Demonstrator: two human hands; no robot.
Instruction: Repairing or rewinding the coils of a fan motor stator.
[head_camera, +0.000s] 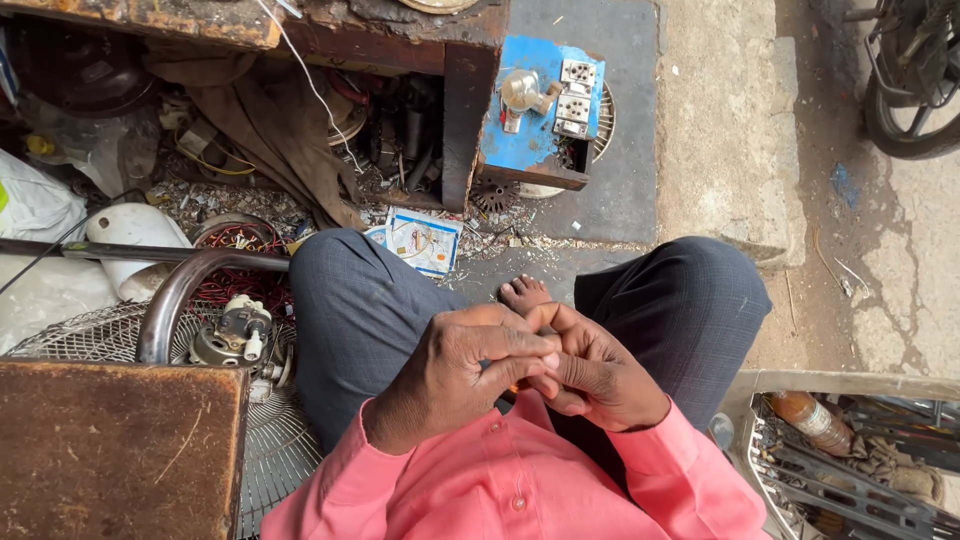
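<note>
Pink sleeves frame the near edge of the view; your two hands meet in your lap, over crossed legs in dark grey trousers.

Left hand: fingers curled over and resting on the right hand, knuckles up. Right hand: fingers bent inward, fingertips touching the left hand's fingers. Grip on both sides is narrow and pinched together. A small orange spot shows just under the left fingers; whether it is a held thing, and which hand has it, you cannot tell from this view.

Your bare foot shows just beyond the hands, toes on the grey floor between the knees.

Surroundings:
- Left, near: rusty brown metal box top, with a white wire fan guard beside and behind it.
- On the guard: a small fan motor with red copper windings just beyond it, and a curved metal pipe arching over.
- Far left: a white plastic housing.
- Far, centre: a worn wooden table with cloth, tools and loose parts packed under it.
- Far, right of the table: a blue board carrying white switch sockets.
- On the floor between your knees and the table: a printed blue-and-white card.
- Right, near: a grey crate holding a brown bottle.
- Far right corner: a motorcycle wheel.
</note>
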